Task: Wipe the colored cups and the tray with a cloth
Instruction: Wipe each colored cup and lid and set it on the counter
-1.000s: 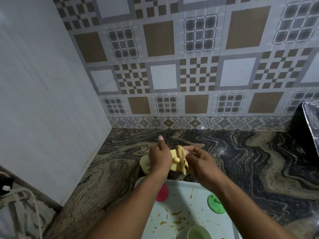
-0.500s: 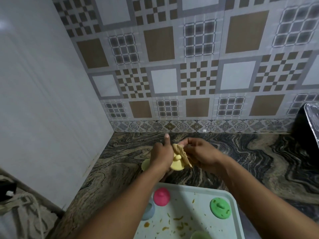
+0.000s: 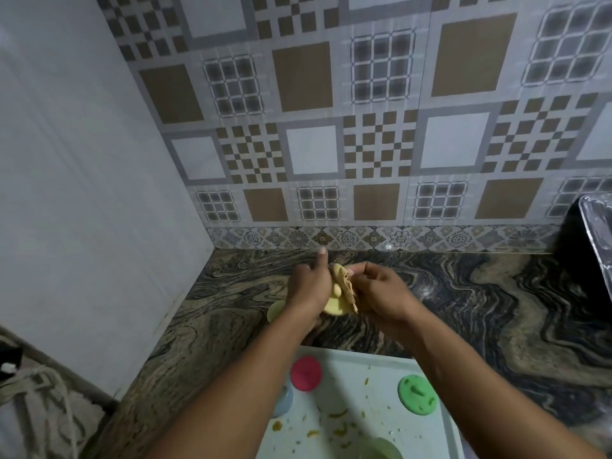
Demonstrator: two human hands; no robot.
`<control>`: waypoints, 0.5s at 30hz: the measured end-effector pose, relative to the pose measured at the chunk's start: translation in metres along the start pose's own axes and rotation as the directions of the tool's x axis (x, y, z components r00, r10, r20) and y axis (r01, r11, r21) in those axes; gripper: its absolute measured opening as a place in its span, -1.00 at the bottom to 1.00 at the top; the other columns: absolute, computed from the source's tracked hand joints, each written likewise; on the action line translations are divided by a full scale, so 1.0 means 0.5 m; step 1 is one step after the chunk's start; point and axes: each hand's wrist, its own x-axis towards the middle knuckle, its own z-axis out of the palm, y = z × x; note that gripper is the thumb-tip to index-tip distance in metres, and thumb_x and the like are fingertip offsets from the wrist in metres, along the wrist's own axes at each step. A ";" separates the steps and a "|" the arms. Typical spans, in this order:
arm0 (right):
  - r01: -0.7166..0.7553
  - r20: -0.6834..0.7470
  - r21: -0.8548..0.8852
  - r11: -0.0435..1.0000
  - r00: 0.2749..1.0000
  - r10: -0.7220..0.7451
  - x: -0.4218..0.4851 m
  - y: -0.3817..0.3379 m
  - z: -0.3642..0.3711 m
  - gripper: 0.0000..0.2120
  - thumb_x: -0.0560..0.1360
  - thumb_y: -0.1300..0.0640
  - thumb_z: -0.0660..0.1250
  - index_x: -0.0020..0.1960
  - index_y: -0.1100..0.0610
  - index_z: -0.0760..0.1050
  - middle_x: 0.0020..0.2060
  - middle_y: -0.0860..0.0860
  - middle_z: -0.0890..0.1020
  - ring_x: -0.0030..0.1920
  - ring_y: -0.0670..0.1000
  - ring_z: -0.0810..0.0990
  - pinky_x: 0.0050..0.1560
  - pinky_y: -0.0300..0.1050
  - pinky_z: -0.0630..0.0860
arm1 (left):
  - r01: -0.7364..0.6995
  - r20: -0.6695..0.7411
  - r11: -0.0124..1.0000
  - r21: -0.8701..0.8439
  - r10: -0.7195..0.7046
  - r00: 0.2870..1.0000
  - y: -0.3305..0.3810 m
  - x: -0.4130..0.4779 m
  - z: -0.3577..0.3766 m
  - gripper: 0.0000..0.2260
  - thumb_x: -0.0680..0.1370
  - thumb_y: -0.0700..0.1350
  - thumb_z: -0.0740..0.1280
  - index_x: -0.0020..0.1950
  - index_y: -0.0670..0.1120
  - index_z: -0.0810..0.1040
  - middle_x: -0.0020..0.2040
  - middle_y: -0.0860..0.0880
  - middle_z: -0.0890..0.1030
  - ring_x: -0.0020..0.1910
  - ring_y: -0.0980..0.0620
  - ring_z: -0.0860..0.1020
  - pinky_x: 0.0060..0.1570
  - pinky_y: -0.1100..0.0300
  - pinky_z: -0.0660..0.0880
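Observation:
My left hand [image 3: 308, 288] grips a yellow cup [image 3: 335, 304] above the counter, index finger pointing up. Pressed against that cup is a tan cloth [image 3: 347, 281], pinched in my right hand [image 3: 377, 291]. A pale green cup [image 3: 275, 310] rests on the counter just left of my left wrist. Closer to me lies the white tray [image 3: 371, 362], dirty with yellow scraps. It holds a pink cup [image 3: 305, 372], a green cup [image 3: 418, 395], a blue cup [image 3: 284, 401] half hidden by my left arm, and a light green cup [image 3: 381, 449] at the bottom edge.
The dark marbled counter [image 3: 480, 309] ends at a patterned tiled wall [image 3: 364, 127] behind and a plain white panel [image 3: 82, 193] on the left. A shiny steel tray [image 3: 599, 233] leans at the far right. Rope and fabric [image 3: 36, 412] lie at the lower left.
Both hands with the yellow cup and cloth have moved further from the tray, toward the wall. The view has tilted, showing more of the tray and its cups.

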 end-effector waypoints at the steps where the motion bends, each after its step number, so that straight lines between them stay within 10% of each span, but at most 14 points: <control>1: 0.028 -0.025 0.050 0.998 0.999 -0.026 -0.002 0.000 0.015 -0.86 0.65 0.27 0.22 0.06 0.28 0.55 -0.23 0.21 0.63 -0.31 0.08 0.61 -0.27 -0.03 0.56 | -0.054 -0.136 0.998 -0.014 0.052 0.989 0.011 -0.010 0.010 -0.42 0.62 0.34 0.08 -0.15 -0.14 0.56 -0.14 -0.13 0.64 -0.16 -0.12 0.61 -0.17 0.03 0.53; 5: 0.130 -0.301 0.302 0.944 0.953 -0.034 -0.016 0.071 0.077 -0.82 0.63 0.20 0.27 0.14 0.26 0.59 -0.04 0.23 0.72 -0.03 0.20 0.69 0.04 0.13 0.61 | 0.026 -0.377 0.939 -0.343 -0.162 0.912 0.021 -0.045 0.031 -0.47 0.72 0.11 0.05 -0.04 -0.30 0.56 -0.06 -0.15 0.55 -0.05 -0.17 0.54 -0.15 0.04 0.34; 11: -0.042 -0.184 0.057 0.997 0.982 0.052 -0.016 0.042 0.019 -0.82 0.63 0.28 0.23 0.10 0.37 0.54 -0.46 0.07 0.59 -0.54 -0.07 0.50 -0.54 -0.23 0.40 | 0.182 0.142 0.978 -0.106 -0.166 0.976 -0.034 0.008 0.001 -0.30 0.54 0.43 0.12 0.22 -0.16 0.58 0.11 -0.09 0.65 0.06 -0.10 0.62 0.07 0.04 0.54; 15: 0.096 -0.183 0.148 0.984 0.981 -0.068 -0.013 0.034 0.053 -0.85 0.64 0.24 0.26 0.07 0.29 0.57 -0.20 0.22 0.70 -0.24 0.11 0.66 -0.17 0.04 0.62 | -0.012 -0.277 0.987 -0.162 -0.033 0.960 0.017 -0.016 0.003 -0.54 0.69 0.18 0.08 -0.09 -0.18 0.49 -0.11 -0.10 0.54 -0.13 -0.12 0.53 -0.11 0.06 0.41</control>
